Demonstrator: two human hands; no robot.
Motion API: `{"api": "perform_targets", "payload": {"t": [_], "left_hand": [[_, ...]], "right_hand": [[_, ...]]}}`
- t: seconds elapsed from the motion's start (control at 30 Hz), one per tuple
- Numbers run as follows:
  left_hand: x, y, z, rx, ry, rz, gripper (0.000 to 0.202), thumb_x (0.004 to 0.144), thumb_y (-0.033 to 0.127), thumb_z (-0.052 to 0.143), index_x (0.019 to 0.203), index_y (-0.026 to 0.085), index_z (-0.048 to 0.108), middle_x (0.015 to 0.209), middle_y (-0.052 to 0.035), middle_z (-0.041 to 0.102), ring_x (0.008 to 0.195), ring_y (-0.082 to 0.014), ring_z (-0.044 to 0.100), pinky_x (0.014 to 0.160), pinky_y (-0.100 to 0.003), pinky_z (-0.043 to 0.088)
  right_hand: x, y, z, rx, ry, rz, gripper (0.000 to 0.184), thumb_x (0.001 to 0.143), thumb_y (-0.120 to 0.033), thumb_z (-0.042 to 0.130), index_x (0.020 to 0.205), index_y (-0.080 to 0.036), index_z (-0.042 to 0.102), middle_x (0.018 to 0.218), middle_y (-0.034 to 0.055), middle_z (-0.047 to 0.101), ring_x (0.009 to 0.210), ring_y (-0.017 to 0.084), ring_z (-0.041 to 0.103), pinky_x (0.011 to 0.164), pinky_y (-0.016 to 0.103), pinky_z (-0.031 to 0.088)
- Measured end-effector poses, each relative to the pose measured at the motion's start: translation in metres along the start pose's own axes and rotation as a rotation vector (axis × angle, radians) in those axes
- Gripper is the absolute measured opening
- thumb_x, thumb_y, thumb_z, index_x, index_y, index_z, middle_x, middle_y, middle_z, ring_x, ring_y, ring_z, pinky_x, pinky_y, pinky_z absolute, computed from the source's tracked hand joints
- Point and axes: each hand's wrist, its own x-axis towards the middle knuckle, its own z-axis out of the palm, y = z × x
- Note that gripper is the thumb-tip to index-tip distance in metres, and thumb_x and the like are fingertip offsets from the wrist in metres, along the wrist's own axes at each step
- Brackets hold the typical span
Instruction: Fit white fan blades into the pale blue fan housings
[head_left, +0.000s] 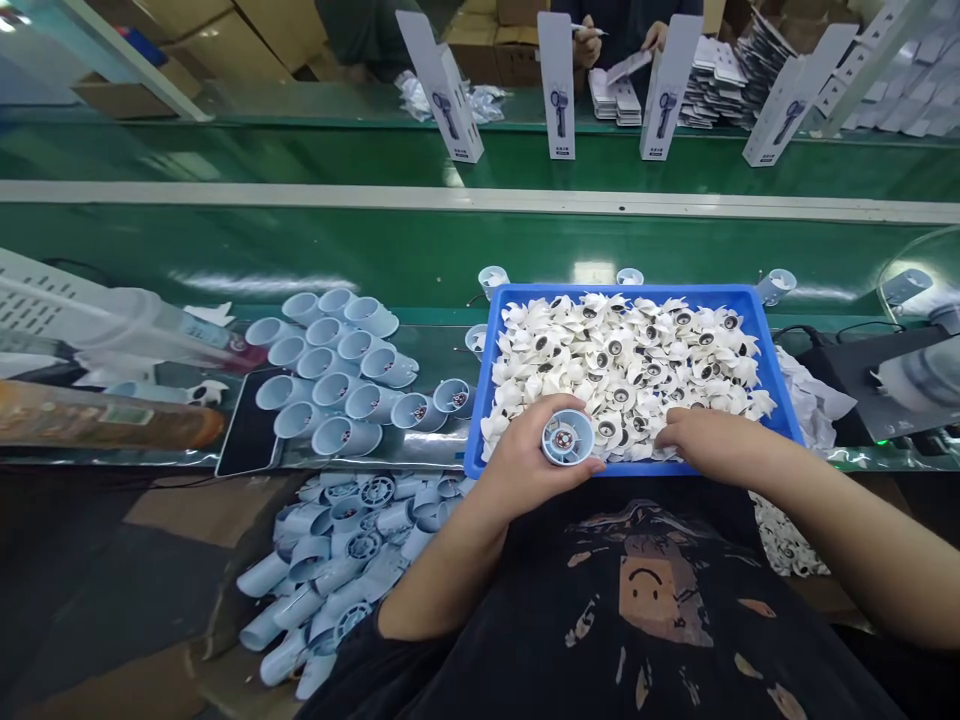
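Observation:
My left hand [525, 462] is wrapped round a pale blue plastic cylinder housing [568, 437], its open end with a small motor hub turned toward me. It sits at the near rim of a blue tray [481, 400] heaped with white fan impellers [630, 365]. At the tray's near edge my right hand [709, 440] reaches into the pile, fingers curled down among the impellers; whether it holds one I cannot tell.
Pale blue housings lie in rows [337, 375] left of the tray, and more are heaped lower down [337, 560]. A dark phone [251, 425] lies beside them. Across the green conveyor [300, 250] stand white product boxes [556, 85], where another person's hands [585, 45] work.

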Motion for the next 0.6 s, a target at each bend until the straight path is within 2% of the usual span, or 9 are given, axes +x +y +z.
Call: {"api": "perform_targets", "payload": {"t": [0.1,0.17,0.27,0.37,0.47,0.53,0.6], "left_hand": [[-0.001,0.002,0.000,0.021,-0.044,0.014,0.052,0.072,0.039,0.078,0.115,0.023,0.054,0.115,-0.0090,0.065,0.106,-0.0282,0.064,0.096,-0.046,0.050],[-0.003,0.002,0.000,0.042,-0.092,0.010,0.054,0.075,0.032,0.072,0.124,0.023,0.049,0.121,-0.0110,0.062,0.111,-0.0287,0.062,0.098,-0.047,0.049],[-0.005,0.002,0.001,0.070,-0.175,0.003,0.059,0.077,0.026,0.064,0.133,0.022,0.044,0.131,-0.0130,0.058,0.118,-0.0292,0.059,0.102,-0.048,0.048],[-0.005,0.000,0.004,0.083,-0.189,0.009,0.063,0.077,0.034,0.071,0.134,0.023,0.046,0.131,-0.0125,0.060,0.119,-0.0307,0.059,0.102,-0.049,0.049],[-0.002,-0.002,0.010,0.124,-0.156,0.104,0.062,0.074,0.044,0.078,0.127,0.024,0.054,0.127,-0.0109,0.064,0.117,-0.0306,0.061,0.100,-0.050,0.050],[-0.001,-0.002,0.014,0.173,-0.128,0.226,0.057,0.077,0.043,0.077,0.126,0.023,0.055,0.127,-0.0107,0.065,0.119,-0.0295,0.061,0.102,-0.049,0.050],[-0.001,0.001,0.018,0.217,-0.102,0.327,0.056,0.080,0.042,0.075,0.127,0.022,0.054,0.127,-0.0110,0.066,0.118,-0.0281,0.062,0.102,-0.047,0.050]], "right_hand": [[-0.001,0.005,0.005,-0.025,0.013,-0.001,0.040,0.090,0.004,0.048,0.113,-0.020,0.069,0.106,0.0081,0.058,0.090,0.020,0.063,0.074,0.028,0.047],[-0.002,0.007,0.008,-0.043,0.042,-0.014,0.040,0.089,0.006,0.047,0.115,-0.018,0.067,0.108,0.0084,0.058,0.096,0.021,0.062,0.079,0.029,0.048],[-0.003,0.007,0.013,-0.087,0.101,-0.011,0.038,0.087,0.007,0.049,0.116,-0.013,0.065,0.109,0.0119,0.057,0.100,0.027,0.061,0.083,0.035,0.050],[-0.007,0.006,0.015,-0.117,0.180,0.025,0.035,0.084,0.008,0.047,0.109,-0.007,0.066,0.102,0.0157,0.059,0.090,0.033,0.063,0.078,0.044,0.051],[-0.017,0.001,0.013,-0.079,0.291,0.019,0.027,0.088,0.004,0.049,0.109,-0.007,0.063,0.103,0.0153,0.059,0.089,0.030,0.063,0.080,0.044,0.052],[-0.025,-0.006,0.011,0.045,0.425,-0.090,0.027,0.094,-0.005,0.051,0.119,-0.012,0.056,0.112,0.0125,0.057,0.093,0.022,0.062,0.083,0.034,0.053],[-0.030,-0.017,0.013,0.255,0.637,-0.308,0.027,0.097,-0.012,0.049,0.123,-0.017,0.052,0.115,0.0086,0.057,0.093,0.016,0.060,0.082,0.028,0.052]]}}
